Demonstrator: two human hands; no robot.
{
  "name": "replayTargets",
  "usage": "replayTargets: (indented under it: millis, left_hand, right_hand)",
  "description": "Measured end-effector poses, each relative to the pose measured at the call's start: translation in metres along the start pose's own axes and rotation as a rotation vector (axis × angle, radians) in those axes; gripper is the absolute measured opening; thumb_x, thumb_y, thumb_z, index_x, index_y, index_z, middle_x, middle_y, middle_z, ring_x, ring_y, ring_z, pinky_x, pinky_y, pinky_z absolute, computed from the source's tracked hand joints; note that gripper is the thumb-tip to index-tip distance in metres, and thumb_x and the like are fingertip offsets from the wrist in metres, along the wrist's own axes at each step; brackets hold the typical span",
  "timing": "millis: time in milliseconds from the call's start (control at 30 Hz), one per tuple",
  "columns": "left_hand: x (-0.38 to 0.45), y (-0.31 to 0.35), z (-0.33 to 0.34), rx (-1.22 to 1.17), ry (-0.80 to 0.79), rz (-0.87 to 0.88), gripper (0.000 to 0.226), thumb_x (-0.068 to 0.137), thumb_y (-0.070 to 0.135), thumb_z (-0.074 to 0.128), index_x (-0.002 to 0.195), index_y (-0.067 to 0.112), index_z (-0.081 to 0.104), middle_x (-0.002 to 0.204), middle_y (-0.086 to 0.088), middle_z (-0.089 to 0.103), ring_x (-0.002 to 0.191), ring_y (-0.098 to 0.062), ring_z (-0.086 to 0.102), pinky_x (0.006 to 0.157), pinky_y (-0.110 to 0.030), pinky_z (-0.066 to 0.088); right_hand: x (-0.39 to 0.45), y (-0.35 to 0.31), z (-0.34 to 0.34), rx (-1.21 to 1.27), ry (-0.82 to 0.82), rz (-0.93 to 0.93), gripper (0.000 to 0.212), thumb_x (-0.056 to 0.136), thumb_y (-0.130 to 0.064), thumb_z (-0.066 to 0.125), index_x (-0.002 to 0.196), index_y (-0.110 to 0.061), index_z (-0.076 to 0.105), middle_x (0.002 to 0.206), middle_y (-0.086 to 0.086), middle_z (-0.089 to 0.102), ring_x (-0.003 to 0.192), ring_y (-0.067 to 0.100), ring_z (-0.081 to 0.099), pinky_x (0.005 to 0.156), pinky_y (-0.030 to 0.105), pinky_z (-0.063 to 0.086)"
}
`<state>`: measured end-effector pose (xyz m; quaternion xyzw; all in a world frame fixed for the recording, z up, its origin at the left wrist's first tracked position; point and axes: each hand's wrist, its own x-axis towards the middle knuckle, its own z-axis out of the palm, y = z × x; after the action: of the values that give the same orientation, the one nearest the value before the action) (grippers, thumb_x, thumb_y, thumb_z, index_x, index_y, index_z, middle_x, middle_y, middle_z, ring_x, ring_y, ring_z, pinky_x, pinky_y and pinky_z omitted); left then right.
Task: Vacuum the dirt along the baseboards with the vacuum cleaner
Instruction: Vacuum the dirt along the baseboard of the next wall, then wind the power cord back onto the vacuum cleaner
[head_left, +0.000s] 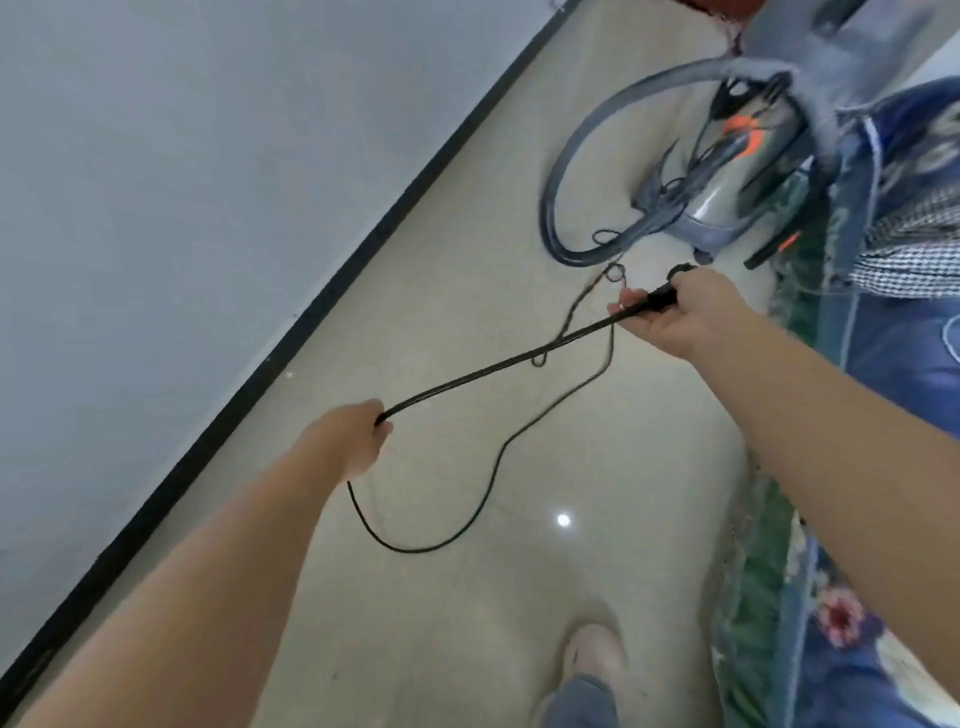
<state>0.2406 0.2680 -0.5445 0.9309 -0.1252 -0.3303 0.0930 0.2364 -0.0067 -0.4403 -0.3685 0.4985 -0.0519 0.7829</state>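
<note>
Seen from above, looking down past a person's own body. Nearest the camera, a foot in a pale slipper (592, 657) stands on a glossy beige tiled floor (467, 597), with a grey trouser leg just below it. A flowered blue and green bedspread (810, 639) runs along the right edge.

Two bare forearms reach forward. The left hand (353, 441), the nearer one, has its fingers curled round a black power cord (498, 364), gripping it at the point where the cord bends. Below that hand the cord drops in a slack loop that rests on the floor and winds away toward the vacuum cleaner. From the left hand a doubled stretch of cord runs taut, up and to the right, to the right hand (675, 312). The right hand has its fingers closed round the cord's thicker black end, with a small loop of cord poking out above the fist.

Just beyond the right hand, well apart from the left one, the vacuum cleaner (737, 176) sits on the floor beside the bed. It is a grey canister with orange markings, and its grey hose (556, 187) curls in a wide arc on its left side.

On the left, a black baseboard (291, 353) runs diagonally at the foot of a pale grey wall (182, 182).
</note>
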Motion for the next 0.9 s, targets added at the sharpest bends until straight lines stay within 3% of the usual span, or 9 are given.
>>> replayTargets:
  millis: [100, 233, 300, 367, 533, 600, 700, 767, 900]
  left_hand:
    - [0.016, 0.106, -0.033, 0.101, 0.002, 0.171, 0.022, 0.102, 0.025, 0.026, 0.101, 0.010, 0.042, 0.080, -0.006, 0.050, 0.080, -0.027, 0.049, 0.067, -0.030, 0.034]
    - [0.046, 0.256, -0.079, 0.294, 0.061, 0.511, 0.015, 0.102, 0.024, 0.027, 0.093, 0.014, 0.031, 0.066, 0.002, 0.034, 0.057, -0.012, 0.034, 0.051, -0.027, 0.024]
    - [0.060, 0.315, -0.099, 0.288, 0.114, 0.602, 0.015, 0.102, 0.023, 0.029, 0.093, 0.013, 0.035, 0.070, 0.003, 0.035, 0.061, -0.014, 0.037, 0.056, -0.027, 0.026]
    - [0.077, 0.359, -0.118, 0.239, 0.191, 0.666, 0.017, 0.101, 0.020, 0.031, 0.100, 0.008, 0.043, 0.081, 0.001, 0.040, 0.072, -0.016, 0.041, 0.064, -0.025, 0.030]
    - [0.136, 0.427, -0.171, 0.109, 0.293, 0.777, 0.015, 0.098, 0.012, 0.040, 0.097, 0.003, 0.053, 0.079, 0.004, 0.036, 0.070, -0.012, 0.040, 0.069, -0.022, 0.035]
    - [0.163, 0.450, -0.204, -0.007, 0.339, 0.794, 0.015, 0.097, 0.010, 0.042, 0.094, 0.005, 0.055, 0.080, 0.001, 0.044, 0.077, -0.015, 0.043, 0.072, -0.023, 0.037]
    - [0.206, 0.482, -0.253, -0.130, 0.325, 0.815, 0.011, 0.095, 0.012, 0.048, 0.093, 0.009, 0.059, 0.075, 0.000, 0.052, 0.066, -0.012, 0.045, 0.060, -0.013, 0.035]
    - [0.239, 0.497, -0.280, -0.131, 0.197, 0.734, 0.007, 0.093, 0.017, 0.053, 0.090, 0.013, 0.058, 0.067, 0.003, 0.050, 0.058, -0.007, 0.043, 0.054, -0.008, 0.036]
    - [0.306, 0.519, -0.304, 0.001, -0.078, 0.495, 0.018, 0.094, 0.022, 0.051, 0.081, 0.009, 0.056, 0.072, 0.001, 0.056, 0.061, -0.003, 0.051, 0.054, -0.014, 0.038]
  right_hand:
    - [0.036, -0.056, -0.077, -0.095, 0.100, 0.059, 0.027, 0.101, -0.004, 0.024, 0.079, 0.002, 0.040, 0.078, 0.013, 0.044, 0.064, 0.018, 0.047, 0.089, 0.040, 0.046]
    - [0.065, -0.118, -0.135, -0.155, 0.024, 0.054, 0.023, 0.095, 0.012, 0.029, 0.078, 0.003, 0.042, 0.073, 0.012, 0.042, 0.060, 0.017, 0.044, 0.099, 0.042, 0.042]
    - [0.079, -0.144, -0.147, -0.296, -0.046, -0.017, 0.016, 0.093, 0.013, 0.037, 0.101, 0.003, 0.045, 0.078, 0.014, 0.049, 0.067, 0.021, 0.052, 0.093, 0.042, 0.046]
    - [0.094, -0.167, -0.153, -0.471, -0.120, -0.056, 0.031, 0.092, 0.009, 0.043, 0.121, -0.003, 0.047, 0.084, 0.010, 0.057, 0.077, 0.020, 0.057, 0.086, 0.040, 0.049]
    - [0.136, -0.229, -0.131, -0.694, -0.337, -0.173, 0.039, 0.093, 0.010, 0.039, 0.128, -0.008, 0.047, 0.118, 0.007, 0.056, 0.102, 0.017, 0.049, 0.069, 0.020, 0.041]
    - [0.154, -0.263, -0.110, -0.704, -0.443, -0.237, 0.043, 0.091, 0.013, 0.039, 0.120, -0.017, 0.048, 0.120, 0.000, 0.054, 0.110, 0.010, 0.047, 0.075, 0.014, 0.042]
    - [0.183, -0.322, -0.081, -0.645, -0.484, -0.309, 0.025, 0.090, 0.009, 0.045, 0.089, -0.014, 0.054, 0.078, -0.003, 0.056, 0.076, 0.006, 0.053, 0.073, 0.014, 0.043]
    - [0.211, -0.363, -0.070, -0.548, -0.462, -0.364, 0.031, 0.092, 0.002, 0.049, 0.065, -0.013, 0.047, 0.050, -0.009, 0.041, 0.049, 0.004, 0.040, 0.066, 0.022, 0.039]
    - [0.264, -0.434, -0.080, -0.427, -0.332, -0.485, 0.058, 0.093, -0.002, 0.049, 0.036, -0.018, 0.050, 0.038, -0.012, 0.027, 0.040, 0.007, 0.024, 0.057, 0.022, 0.029]
